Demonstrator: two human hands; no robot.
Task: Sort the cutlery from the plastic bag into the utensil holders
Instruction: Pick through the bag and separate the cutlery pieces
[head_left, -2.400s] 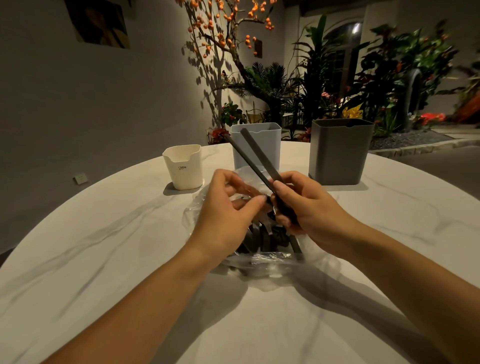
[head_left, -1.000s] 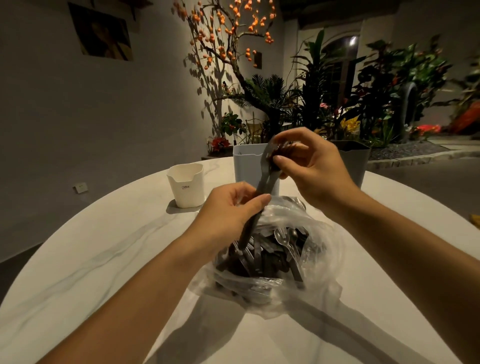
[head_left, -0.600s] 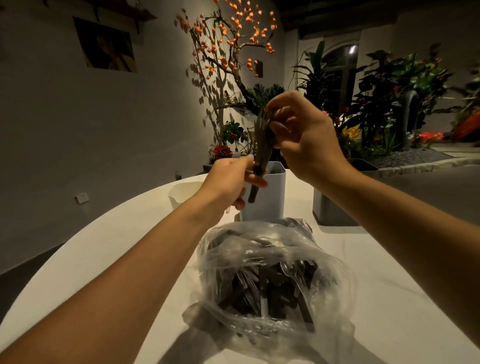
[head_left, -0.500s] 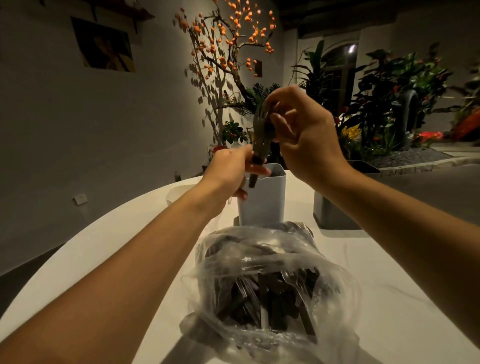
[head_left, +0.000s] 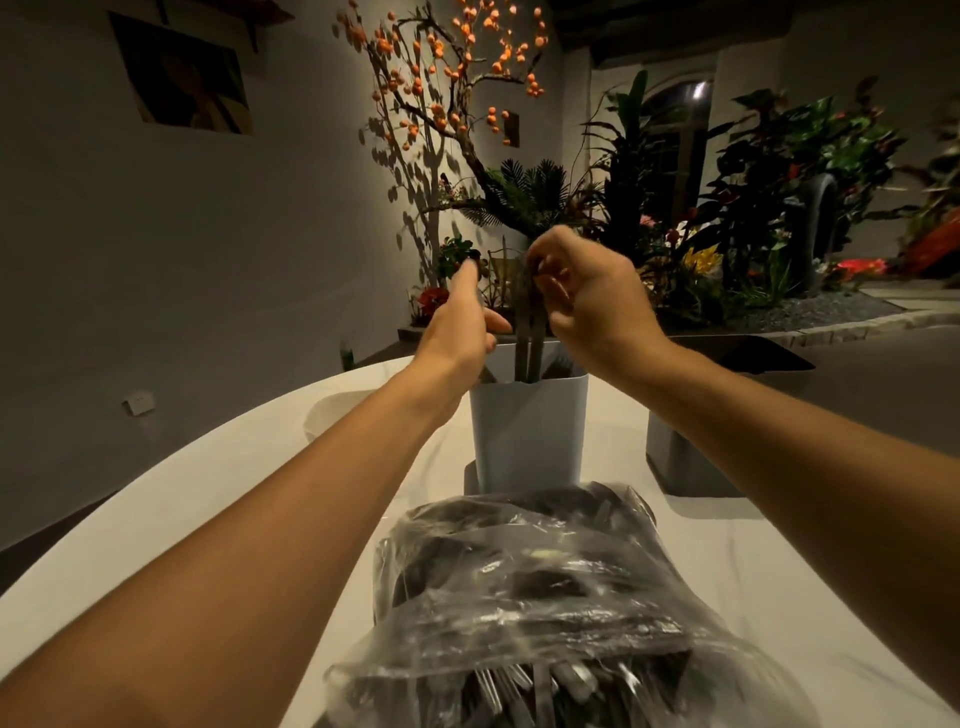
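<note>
my right hand (head_left: 592, 306) pinched the tops of two dark slim cutlery pieces (head_left: 527, 332), fingers curled round them. they stood upright, lower ends inside the light grey square plastic utensil holder (head_left: 527, 431), middle of the white marble-look round table (head_left: 208, 499). my left hand (head_left: 460, 332) hovered just left of the pieces at the holder's rim, fingers straight, holding nothing. clear plastic bag (head_left: 545, 597) of dark cutlery sat nearest me, just in front of that holder. dark grey square holder (head_left: 680, 462) to the right, mostly behind my right forearm. small white holder (head_left: 332, 415) to the left, partly behind my left arm.
</note>
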